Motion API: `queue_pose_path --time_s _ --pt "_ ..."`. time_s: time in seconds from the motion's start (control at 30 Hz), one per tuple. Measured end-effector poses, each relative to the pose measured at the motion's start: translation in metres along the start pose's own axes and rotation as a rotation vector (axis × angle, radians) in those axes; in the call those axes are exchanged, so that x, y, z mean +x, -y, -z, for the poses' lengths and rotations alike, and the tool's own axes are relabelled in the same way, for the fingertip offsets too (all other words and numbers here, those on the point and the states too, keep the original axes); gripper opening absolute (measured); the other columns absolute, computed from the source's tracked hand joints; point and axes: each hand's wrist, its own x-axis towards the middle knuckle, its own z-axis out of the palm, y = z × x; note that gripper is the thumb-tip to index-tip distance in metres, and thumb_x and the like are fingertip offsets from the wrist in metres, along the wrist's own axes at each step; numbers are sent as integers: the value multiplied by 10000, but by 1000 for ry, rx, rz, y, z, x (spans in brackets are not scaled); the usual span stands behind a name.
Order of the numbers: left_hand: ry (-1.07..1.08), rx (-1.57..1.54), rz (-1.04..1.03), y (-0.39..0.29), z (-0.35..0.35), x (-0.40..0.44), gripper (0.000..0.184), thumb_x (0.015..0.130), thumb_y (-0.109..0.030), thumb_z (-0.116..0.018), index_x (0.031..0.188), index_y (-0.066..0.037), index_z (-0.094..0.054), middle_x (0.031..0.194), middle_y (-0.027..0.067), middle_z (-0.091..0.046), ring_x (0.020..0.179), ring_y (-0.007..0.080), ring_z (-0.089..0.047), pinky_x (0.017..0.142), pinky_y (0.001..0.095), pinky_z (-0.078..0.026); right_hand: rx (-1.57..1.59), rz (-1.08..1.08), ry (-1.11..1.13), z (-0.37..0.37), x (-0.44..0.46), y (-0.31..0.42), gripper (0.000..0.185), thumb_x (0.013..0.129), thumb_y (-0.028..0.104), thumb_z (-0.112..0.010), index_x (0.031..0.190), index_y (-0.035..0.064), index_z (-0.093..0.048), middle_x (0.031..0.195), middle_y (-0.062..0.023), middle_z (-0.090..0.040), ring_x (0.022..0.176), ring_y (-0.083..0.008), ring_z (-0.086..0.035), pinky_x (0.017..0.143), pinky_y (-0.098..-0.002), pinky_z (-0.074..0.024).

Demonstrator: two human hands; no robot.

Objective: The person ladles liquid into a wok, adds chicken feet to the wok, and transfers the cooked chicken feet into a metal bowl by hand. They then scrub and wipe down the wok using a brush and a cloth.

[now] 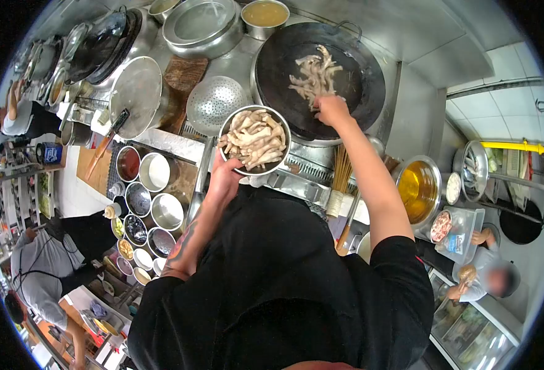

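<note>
My left hand point(224, 179) grips the rim of a metal bowl point(224, 126) piled with pale chicken feet point(256, 137). The bowl is held just in front of a large black wok point(361, 86) on the stove. Inside the wok lies a loose heap of more chicken feet point(315, 74). My right hand point(332, 111) reaches over the wok's near side, its fingers closed at the lower end of that heap. The fingertips are partly hidden behind the hand. A perforated metal strainer point(215, 102) sits left of the wok, close behind the bowl.
Seasoning pots point(154, 171) crowd the left side. A bamboo brush point(341, 169) stands near the wok's front, and a basin of yellow oil point(417, 191) is to the right. Co-workers are at the left point(43, 253) and at the right point(478, 271). A lidded pot point(201, 24) stands behind.
</note>
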Motion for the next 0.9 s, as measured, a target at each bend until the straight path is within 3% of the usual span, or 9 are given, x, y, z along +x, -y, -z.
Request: queue_pose_path --time_s 0.2,0.3,0.37,0.43,0.5,0.7,0.77,0.83,0.9 --pt "-37 33 -10 -5 8 -2 768 801 136 -448 1519 -72 -273 1472 190 -457 1296 353 -542 985 498 -539 221 -75 55 -7 -10 -18 246 774 152 -710 1006 73 -701 980 -206 -717 958 -404 -685 839 -491 -539" --pt "-71 13 -16 -10 7 -7 756 811 132 -443 1517 -76 -271 1465 191 -463 1286 351 -551 974 505 -546 537 -316 -320 -10 10 -56 200 871 224 -637 957 50 -681 985 -219 -714 960 -421 -677 853 -485 -532" --pt "-79 20 -5 -15 2 -10 754 814 129 -443 1518 -79 -269 1465 191 -464 1281 350 -556 966 509 -551 572 -431 -345 -5 33 -76 240 901 275 -615 920 42 -669 1022 -219 -715 986 -410 -680 861 -474 -533" --pt "-78 31 6 -17 1 -8 752 818 126 -443 1519 -81 -267 1465 191 -465 1275 349 -561 958 513 -556 464 -503 -343 12 46 -61 256 898 283 -625 981 54 -704 1098 -215 -714 1053 -396 -680 888 -472 -537" --pt "-66 48 8 -16 2 -7 756 817 124 -445 1521 -82 -264 1474 188 -460 1269 349 -568 946 521 -562 271 -709 -53 29 54 -37 273 889 274 -646 1065 85 -736 1166 -192 -710 1106 -380 -674 909 -468 -542" --pt "-54 40 -18 -14 4 -7 764 809 127 -455 1522 -78 -272 1481 185 -460 1274 344 -566 964 508 -552 184 -656 -10 39 52 -16 345 840 306 -718 1097 76 -743 1145 -167 -727 1098 -352 -689 905 -451 -552" --pt "-76 33 -7 -15 3 -9 767 806 127 -460 1523 -73 -272 1477 181 -467 1283 340 -559 968 501 -547 291 -553 -205 60 41 -26 353 834 327 -737 1063 59 -734 1065 -164 -744 1033 -320 -714 885 -453 -549" --pt "-41 43 0 -17 4 -6 768 807 125 -463 1524 -68 -268 1476 178 -469 1294 340 -550 962 498 -547 597 -316 -327 46 59 -84 318 876 329 -728 1041 58 -703 963 -137 -751 794 -228 -710 690 -370 -551" --pt "-56 74 13 -19 1 -4 743 810 133 -423 1514 -55 -276 1489 207 -449 1316 368 -533 1032 512 -512 1100 -221 -173 124 21 -51 251 932 296 -694 1042 72 -666 890 -91 -735 607 -108 -593 515 -253 -441"
